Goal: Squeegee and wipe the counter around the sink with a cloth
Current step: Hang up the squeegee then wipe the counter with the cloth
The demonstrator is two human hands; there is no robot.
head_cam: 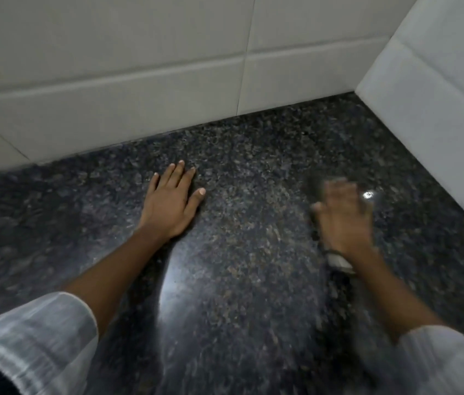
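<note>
A dark speckled granite counter (239, 252) fills the view, glossy in the middle. My left hand (172, 205) lies flat on it, palm down, fingers together and pointing at the back wall, holding nothing. My right hand (345, 220) is blurred by motion further right, pressed flat on a cloth (337, 260). A pale corner of the cloth shows under the wrist, and a darker edge shows beside the fingers. No sink and no squeegee are in view.
White tiled walls meet the counter at the back (139, 81) and on the right (439, 109), forming a corner at the upper right. A bright light spot (368, 194) glints on the counter just right of my right hand.
</note>
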